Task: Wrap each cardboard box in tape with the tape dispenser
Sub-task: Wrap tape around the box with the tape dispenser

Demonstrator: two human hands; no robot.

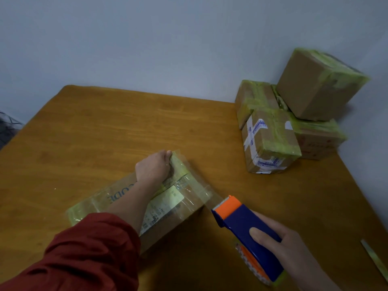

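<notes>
A flat cardboard box (pixel 168 204) with a white label and bands of clear yellowish tape lies on the wooden table (pixel 105 131) near its front. My left hand (pixel 154 168) grips the box's far end, fingers curled over the edge. My right hand (pixel 287 246) holds a blue and orange tape dispenser (pixel 245 229) just right of the box. A strip of clear tape (pixel 210 196) stretches from the dispenser's orange head to the top of the box.
Several taped cardboard boxes (pixel 270 139) are stacked at the table's back right corner against the wall, the largest one (pixel 319 85) tilted on top. A loose strip of tape (pixel 375 259) lies at the right edge. A red sleeve covers my left forearm.
</notes>
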